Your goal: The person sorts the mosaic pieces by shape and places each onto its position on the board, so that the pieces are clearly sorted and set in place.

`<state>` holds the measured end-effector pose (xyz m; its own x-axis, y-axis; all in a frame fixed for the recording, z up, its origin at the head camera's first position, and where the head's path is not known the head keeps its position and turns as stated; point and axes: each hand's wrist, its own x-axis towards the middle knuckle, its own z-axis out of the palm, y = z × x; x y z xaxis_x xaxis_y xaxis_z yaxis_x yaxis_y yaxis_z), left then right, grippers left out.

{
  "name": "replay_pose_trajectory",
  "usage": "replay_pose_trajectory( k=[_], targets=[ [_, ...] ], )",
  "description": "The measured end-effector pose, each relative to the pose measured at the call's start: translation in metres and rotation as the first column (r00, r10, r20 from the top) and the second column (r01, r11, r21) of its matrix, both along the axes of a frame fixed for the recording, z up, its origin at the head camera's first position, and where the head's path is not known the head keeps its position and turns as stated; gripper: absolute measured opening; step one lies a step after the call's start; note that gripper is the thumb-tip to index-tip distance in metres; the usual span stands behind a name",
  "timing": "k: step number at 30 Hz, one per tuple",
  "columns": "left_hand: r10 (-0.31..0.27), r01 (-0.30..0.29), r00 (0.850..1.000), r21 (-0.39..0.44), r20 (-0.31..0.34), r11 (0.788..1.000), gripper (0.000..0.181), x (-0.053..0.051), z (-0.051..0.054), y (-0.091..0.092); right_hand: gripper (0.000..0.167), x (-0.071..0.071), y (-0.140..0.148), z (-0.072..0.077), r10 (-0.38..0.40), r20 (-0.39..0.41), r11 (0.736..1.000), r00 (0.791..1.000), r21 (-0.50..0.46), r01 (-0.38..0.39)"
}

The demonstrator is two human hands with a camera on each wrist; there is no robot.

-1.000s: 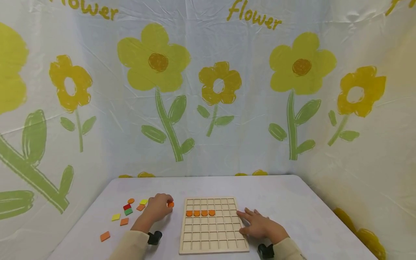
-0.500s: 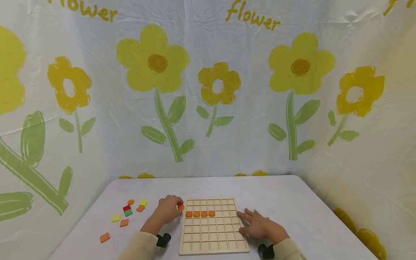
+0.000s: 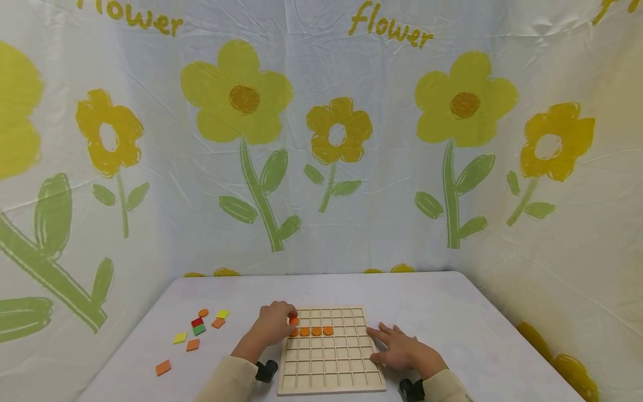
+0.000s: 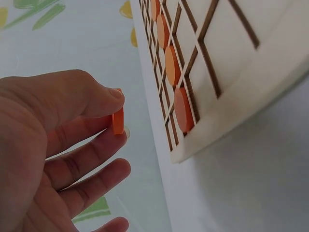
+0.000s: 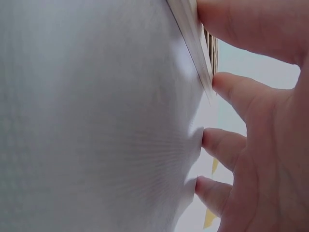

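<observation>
Between thumb and fingertips my left hand (image 3: 272,325) pinches a round orange disc (image 4: 118,118), held on edge in the left wrist view. It is over the upper left corner of a wooden grid board (image 3: 331,353). In the board's second row from the far side lie several orange discs (image 3: 316,331), side by side from the left; the hand partly covers the leftmost in the head view. My right hand (image 3: 400,349) rests at the board's right edge, fingers spread; the right wrist view shows thumb and index finger touching the edge and other fingertips on the table.
Left of the board, loose pieces lie on the white table (image 3: 422,301): an orange disc (image 3: 203,312), a red piece (image 3: 196,322), a green piece (image 3: 199,330), yellow squares (image 3: 180,338) and several orange squares (image 3: 163,367). A flower-printed cloth (image 3: 392,234) hangs behind.
My left hand has moved right with the pinched orange disc, from beside the board to over its upper left corner. The right hand has stayed at the board's edge.
</observation>
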<state>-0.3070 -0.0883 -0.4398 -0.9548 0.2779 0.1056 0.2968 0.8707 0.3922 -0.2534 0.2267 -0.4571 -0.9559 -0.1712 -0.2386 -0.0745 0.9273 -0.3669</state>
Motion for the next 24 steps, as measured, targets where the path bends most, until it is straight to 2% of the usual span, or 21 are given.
replay_pose_trajectory(
  k=[7, 18, 24],
  targets=[
    [-0.07, 0.07, 0.996, 0.002, -0.059, 0.998, 0.02, 0.002, -0.001, 0.012, 0.068, -0.002, 0.001, -0.003, 0.005, 0.001, 1.0, 1.0, 0.002, -0.005],
    [-0.147, 0.147, 0.984, -0.006, -0.104, 0.989, 0.02, 0.005, -0.007, 0.035, 0.068, -0.003, 0.001, -0.004, -0.005, 0.005, 1.0, 1.0, -0.003, 0.005],
    [-0.174, 0.176, 0.979, 0.012, -0.108, 0.984, 0.018, 0.006, -0.009, 0.043, 0.068, -0.004, 0.001, -0.004, -0.002, 0.004, 1.0, 1.0, -0.001, 0.002]
  ],
)
